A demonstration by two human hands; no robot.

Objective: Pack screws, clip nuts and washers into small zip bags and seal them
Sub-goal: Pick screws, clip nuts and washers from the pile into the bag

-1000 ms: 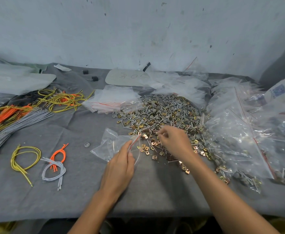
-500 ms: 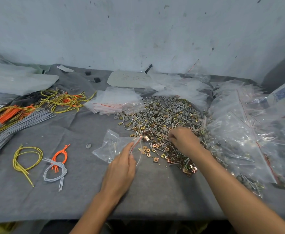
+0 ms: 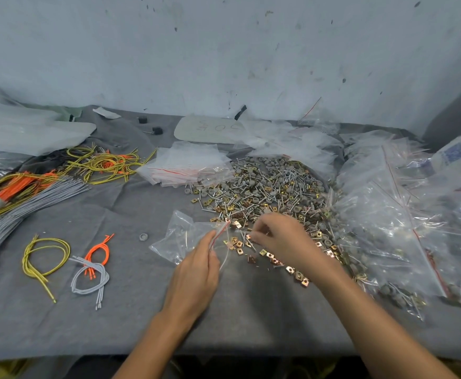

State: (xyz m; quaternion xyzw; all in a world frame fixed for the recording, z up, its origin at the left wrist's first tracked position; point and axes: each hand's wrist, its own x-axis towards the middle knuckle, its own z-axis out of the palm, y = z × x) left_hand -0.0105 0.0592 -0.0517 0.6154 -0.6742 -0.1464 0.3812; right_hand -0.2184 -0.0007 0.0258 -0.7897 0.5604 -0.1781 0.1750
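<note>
The left hand [image 3: 196, 269] pinches the soft, floppy zip bag [image 3: 181, 236] by its open top on the surface [image 3: 141, 318]. The right hand [image 3: 284, 242] curls over the small, hard clip nuts [image 3: 237, 243]; I cannot tell if it holds any.

There are one left hand [image 3: 195, 272], one right hand [image 3: 284, 242], one open zip bag [image 3: 182, 236], one stray washer [image 3: 143, 237], two black caps [image 3: 142, 119], three wire coils [image 3: 46, 258].

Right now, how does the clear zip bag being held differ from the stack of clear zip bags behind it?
The held clear zip bag is crumpled, pinched by the left hand; the stack lies flat. The held bag is one; the stack, many. Both show red strips.
</note>
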